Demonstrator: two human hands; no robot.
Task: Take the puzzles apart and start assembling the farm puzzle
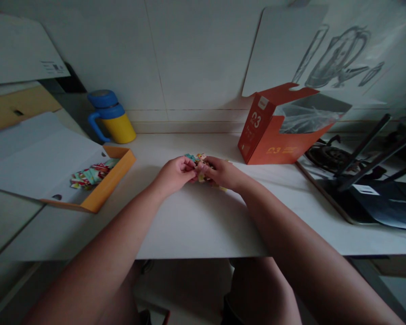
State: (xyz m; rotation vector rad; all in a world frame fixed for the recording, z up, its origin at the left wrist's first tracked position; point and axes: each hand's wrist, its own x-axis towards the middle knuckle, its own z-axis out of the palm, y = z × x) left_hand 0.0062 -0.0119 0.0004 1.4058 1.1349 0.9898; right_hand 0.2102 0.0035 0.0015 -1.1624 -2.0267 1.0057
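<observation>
At the middle of the white tabletop, my left hand (177, 174) and my right hand (223, 172) meet around a small crumpled bundle (200, 158) in teal, cream and yellow. Fingers of both hands are closed on it, tips nearly touching. Much of the bundle lies behind my fingers, and I cannot tell whether it is cloth or paper. Yellowish bits of it stick out beside and below my right hand. Over on the left, an open orange box (117, 180) with a white inside holds similar crumpled pieces (93, 175) in red, pale green and white.
A blue and yellow jug (117, 119) stands at the back left by the wall. Toward the back right is an open orange carton (274, 135) with clear plastic inside. A black device with upright antennas (362, 149) sits on a dark tray at the right. My knees are below the table edge.
</observation>
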